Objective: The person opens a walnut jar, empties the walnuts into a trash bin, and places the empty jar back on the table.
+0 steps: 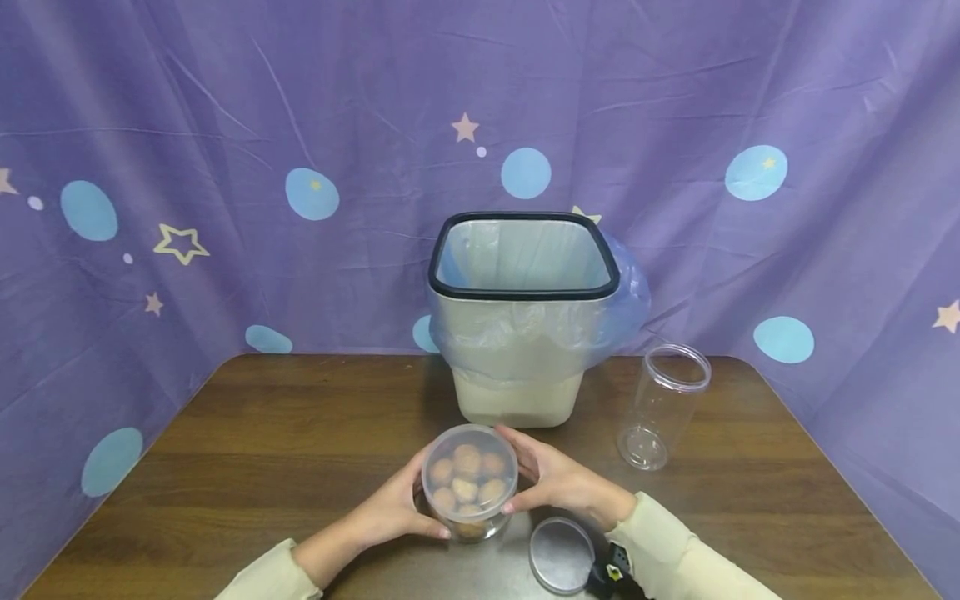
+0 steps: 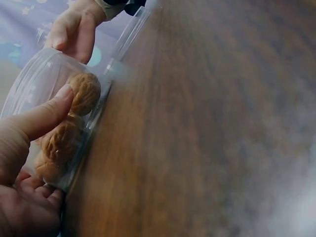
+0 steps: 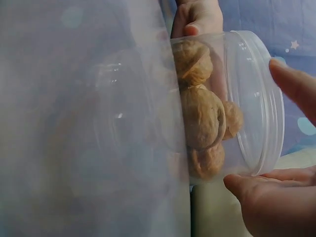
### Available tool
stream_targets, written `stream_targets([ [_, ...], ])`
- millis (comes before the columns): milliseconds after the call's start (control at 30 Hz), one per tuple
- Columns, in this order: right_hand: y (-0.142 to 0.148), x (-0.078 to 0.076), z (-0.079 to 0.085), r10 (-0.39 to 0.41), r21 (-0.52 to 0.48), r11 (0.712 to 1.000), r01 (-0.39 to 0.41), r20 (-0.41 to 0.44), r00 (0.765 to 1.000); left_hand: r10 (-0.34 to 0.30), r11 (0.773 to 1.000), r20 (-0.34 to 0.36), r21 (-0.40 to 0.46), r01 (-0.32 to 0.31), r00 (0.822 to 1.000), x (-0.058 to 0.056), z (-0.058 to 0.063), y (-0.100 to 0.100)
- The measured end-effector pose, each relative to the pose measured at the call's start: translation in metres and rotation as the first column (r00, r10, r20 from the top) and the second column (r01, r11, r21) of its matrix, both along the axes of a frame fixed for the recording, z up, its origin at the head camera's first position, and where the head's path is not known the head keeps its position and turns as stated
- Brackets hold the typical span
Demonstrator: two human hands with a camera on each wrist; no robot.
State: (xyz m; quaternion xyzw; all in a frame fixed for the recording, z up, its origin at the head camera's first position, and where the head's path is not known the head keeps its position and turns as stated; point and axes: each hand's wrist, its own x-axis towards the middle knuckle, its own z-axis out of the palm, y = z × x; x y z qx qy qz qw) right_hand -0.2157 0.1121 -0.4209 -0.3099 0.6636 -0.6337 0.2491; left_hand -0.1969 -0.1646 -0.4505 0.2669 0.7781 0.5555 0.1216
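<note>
A clear plastic jar of walnuts stands on the table in front of the bin, with a translucent lid on top. My left hand grips the jar from the left; in the left wrist view its thumb lies along the wall over the walnuts. From the right, my right hand holds the lid at its rim, fingers behind and thumb in front. The right wrist view shows several walnuts through the jar's side and the right fingertips at the lid's edge.
Behind the jar stands a pale bin with a black rim and a bluish plastic liner. To its right is a tall clear container, without a lid. A round translucent lid lies by the right wrist. A purple curtain hangs behind.
</note>
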Motion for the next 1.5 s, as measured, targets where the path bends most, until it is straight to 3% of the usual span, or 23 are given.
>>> stream_targets([
  [167,-0.004,0.002,0.000,-0.001,0.041,0.999,0.006,-0.109,0.994,-0.002,1.000,0.004,-0.008,0.002,1.000,0.004,0.000,0.000],
  [367,-0.002,0.006,0.007,-0.021,0.056,0.998,0.030,-0.163,0.986,0.028,1.000,-0.082,0.014,-0.027,0.996,0.005,0.005,0.002],
  [600,0.000,0.011,0.019,-0.060,0.045,0.996,0.071,-0.215,0.975,0.055,0.998,-0.143,-0.002,-0.056,0.988,0.009,0.022,0.002],
  [733,0.000,0.017,0.030,-0.113,0.053,0.990,0.134,-0.290,0.950,0.087,0.996,-0.190,-0.018,-0.092,0.978,0.014,0.033,0.004],
  [867,0.000,0.024,0.043,-0.156,0.015,0.985,0.173,-0.357,0.921,0.110,0.993,-0.274,-0.017,-0.119,0.955,0.016,0.049,0.006],
  [933,-0.001,0.027,0.049,-0.168,-0.013,0.984,0.176,-0.368,0.914,0.114,0.992,-0.306,-0.013,-0.124,0.945,0.018,0.058,0.006],
  [1200,-0.001,0.037,0.065,-0.217,-0.092,0.976,0.197,-0.368,0.904,0.102,0.994,-0.344,-0.006,-0.111,0.934,0.023,0.083,0.011],
  [1500,0.004,0.038,0.071,-0.183,-0.141,0.980,0.140,-0.360,0.915,0.066,0.996,-0.316,0.071,-0.046,0.946,0.025,0.094,0.017],
])
